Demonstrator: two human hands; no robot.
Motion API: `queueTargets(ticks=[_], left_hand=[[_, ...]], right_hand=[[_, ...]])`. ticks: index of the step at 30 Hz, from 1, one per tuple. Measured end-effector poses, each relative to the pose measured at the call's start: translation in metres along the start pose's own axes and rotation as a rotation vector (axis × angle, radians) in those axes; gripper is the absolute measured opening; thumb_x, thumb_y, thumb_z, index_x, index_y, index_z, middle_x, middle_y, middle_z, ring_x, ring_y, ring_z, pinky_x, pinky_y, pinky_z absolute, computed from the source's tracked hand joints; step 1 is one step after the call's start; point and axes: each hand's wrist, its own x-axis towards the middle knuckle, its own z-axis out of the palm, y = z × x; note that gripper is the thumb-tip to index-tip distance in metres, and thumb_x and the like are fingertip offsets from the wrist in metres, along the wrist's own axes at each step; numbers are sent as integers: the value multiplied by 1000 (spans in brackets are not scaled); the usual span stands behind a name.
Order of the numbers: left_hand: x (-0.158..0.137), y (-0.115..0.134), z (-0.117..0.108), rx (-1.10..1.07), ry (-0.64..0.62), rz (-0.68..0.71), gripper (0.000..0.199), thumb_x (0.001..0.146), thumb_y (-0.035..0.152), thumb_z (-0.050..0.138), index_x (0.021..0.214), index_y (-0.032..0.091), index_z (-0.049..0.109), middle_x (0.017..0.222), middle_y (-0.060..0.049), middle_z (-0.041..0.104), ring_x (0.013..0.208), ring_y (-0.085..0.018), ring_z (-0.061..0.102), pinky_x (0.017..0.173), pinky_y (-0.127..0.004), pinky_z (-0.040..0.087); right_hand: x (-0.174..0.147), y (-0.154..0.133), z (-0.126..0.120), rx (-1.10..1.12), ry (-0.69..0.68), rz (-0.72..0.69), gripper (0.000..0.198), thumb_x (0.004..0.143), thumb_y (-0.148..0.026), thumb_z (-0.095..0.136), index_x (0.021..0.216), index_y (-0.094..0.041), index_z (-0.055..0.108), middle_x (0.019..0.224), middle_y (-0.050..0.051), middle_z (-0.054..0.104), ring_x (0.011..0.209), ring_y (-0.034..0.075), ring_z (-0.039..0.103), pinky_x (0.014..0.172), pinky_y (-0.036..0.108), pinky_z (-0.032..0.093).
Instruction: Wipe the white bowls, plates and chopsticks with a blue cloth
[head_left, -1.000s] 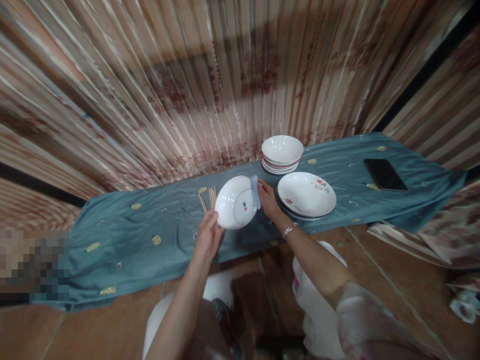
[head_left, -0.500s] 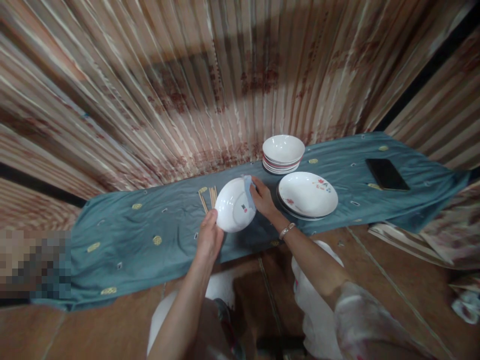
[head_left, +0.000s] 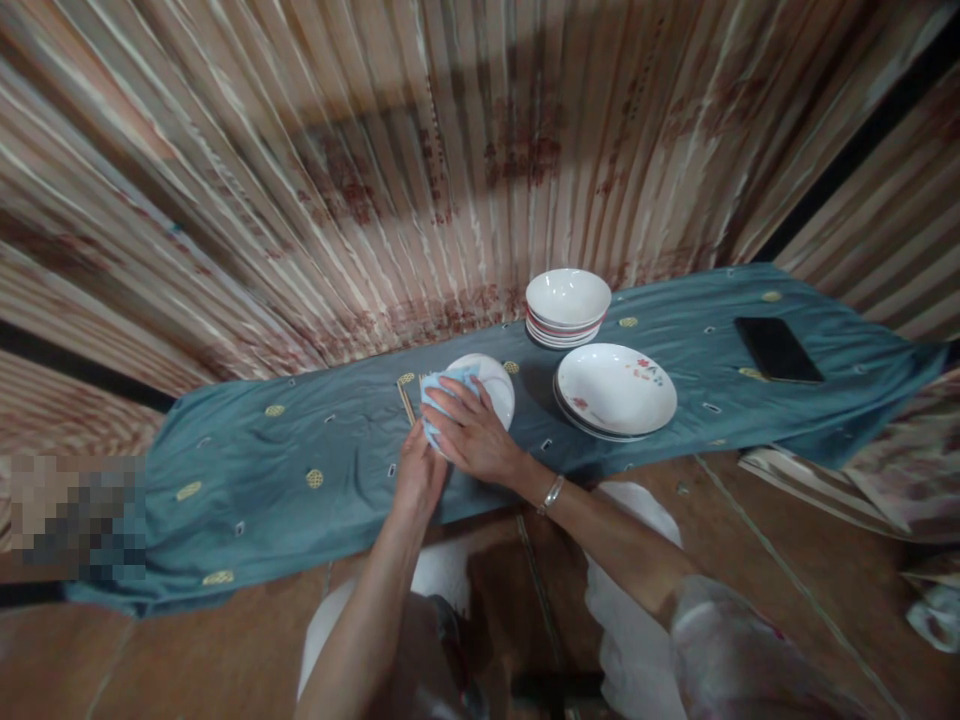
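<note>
A big curtain (head_left: 480,120) hung behind everything like a wall. It was pinkish brown, with lots of up-and-down stripes and some dark red patches. A dark pole (head_left: 82,367) showed on the left, and another dark bar (head_left: 862,150) slanted on the right. A long bench (head_left: 247,470) stood in front, under a wrinkly blue-green cloth (head_left: 855,340) with yellow spots. The floor (head_left: 247,660) had brown tiles with pale lines between them. The light was dim, and a soft shadow lay across the curtain.

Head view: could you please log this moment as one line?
Left hand: holds white dish | Right hand: spread over blue cloth against dish | Right of dish: bowl stack, plate stack | Left of dish: chopsticks
</note>
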Motion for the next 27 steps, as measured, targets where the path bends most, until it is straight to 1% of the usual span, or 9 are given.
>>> queueTargets(ticks=[3, 6, 9, 11, 14, 18, 22, 24, 27], left_hand=[[1, 1, 1, 23, -16, -4, 20, 65, 27, 78, 80, 18, 70, 80, 0, 72, 70, -10, 65, 76, -22, 49], [3, 0, 1, -13, -4, 2, 20, 63, 25, 80, 77, 16, 68, 78, 0, 72, 68, -10, 64, 73, -22, 49], [6, -2, 1, -52, 25, 2, 20, 63, 24, 81, 75, 15, 68, 77, -2, 72, 68, -11, 64, 75, -24, 50], [7, -2, 1, -51, 29, -11, 21, 64, 25, 81, 77, 14, 68, 78, -3, 73, 70, -12, 65, 79, -26, 50], [7, -2, 1, -53, 35, -11, 22, 65, 26, 80, 80, 13, 69, 82, -5, 75, 72, -14, 67, 82, -28, 51], [6, -1, 1, -52, 64, -7, 19, 68, 26, 78, 79, 12, 70, 82, -7, 75, 75, -16, 68, 85, -30, 52], [7, 0, 0, -73, 78, -38, 13, 73, 23, 74, 80, 12, 70, 80, -8, 75, 80, -19, 69, 92, -36, 51], [8, 1, -1, -94, 89, -58, 13, 77, 21, 70, 86, 11, 71, 81, -8, 75, 82, -20, 70, 94, -37, 51], [9, 2, 0, -132, 137, -91, 20, 84, 17, 61, 101, 10, 69, 85, -9, 76, 84, -20, 70, 96, -38, 50]], right_hand=[[0, 5, -1, -24, -15, -7, 39, 95, -28, 43, 132, -20, 52, 142, 9, 50, 141, 25, 29, 117, 52, 13], [3, 13, -4, -21, 8, 25, 40, 95, -30, 43, 133, -21, 51, 143, 10, 49, 141, 25, 29, 117, 51, 14], [5, 20, -5, 1, 44, 66, 41, 96, -31, 42, 134, -19, 50, 143, 11, 48, 141, 25, 29, 116, 51, 15], [5, 25, -5, 27, 58, 105, 43, 96, -32, 41, 136, -18, 48, 144, 12, 47, 141, 25, 29, 115, 51, 16], [2, 38, -2, 79, 85, 180, 47, 95, -31, 40, 139, -17, 44, 146, 13, 43, 141, 25, 29, 115, 48, 21], [-6, 61, 9, 173, 138, 285, 49, 96, -30, 34, 142, -16, 40, 145, 14, 43, 138, 23, 35, 115, 45, 27], [-18, 80, 26, 250, 175, 374, 50, 96, -30, 31, 143, -13, 37, 142, 16, 46, 135, 22, 39, 115, 44, 30], [-25, 85, 34, 271, 167, 418, 51, 96, -31, 30, 143, -12, 36, 141, 17, 46, 134, 22, 40, 115, 44, 30], [-36, 87, 45, 275, 131, 480, 54, 96, -32, 29, 145, -10, 33, 142, 18, 44, 137, 23, 38, 116, 44, 29]])
